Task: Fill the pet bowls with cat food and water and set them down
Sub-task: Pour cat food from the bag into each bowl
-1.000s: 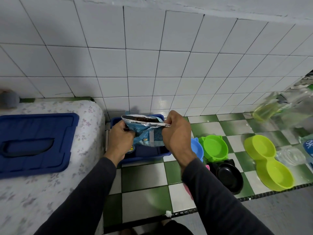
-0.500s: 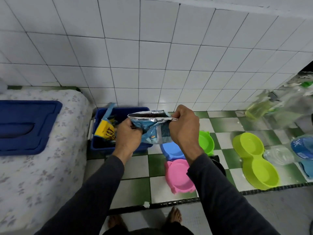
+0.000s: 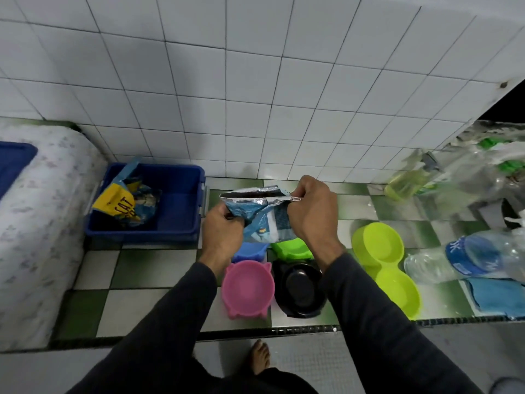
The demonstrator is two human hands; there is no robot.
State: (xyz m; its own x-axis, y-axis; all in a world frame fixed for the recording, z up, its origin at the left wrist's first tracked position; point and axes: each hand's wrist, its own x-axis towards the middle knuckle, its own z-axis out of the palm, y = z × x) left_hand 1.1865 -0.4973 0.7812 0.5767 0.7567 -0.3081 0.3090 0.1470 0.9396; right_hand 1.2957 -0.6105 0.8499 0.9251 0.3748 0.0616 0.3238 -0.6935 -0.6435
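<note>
Moved right from the blue bin (image 3: pixel 159 206), both hands, left (image 3: pixel 223 231) and right (image 3: pixel 311 214), pinch the open food pouch (image 3: pixel 262 220) above the bowls (image 3: pixel 248 288).

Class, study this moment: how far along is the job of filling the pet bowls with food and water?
Done: the cat food pouch is already open at the top, out of the blue bin. In hand: the left hand and right hand both grip it above the bowls. Left: the pink bowl, black bowl and lime double bowl look unfilled; the water bottle lies untouched.
</note>
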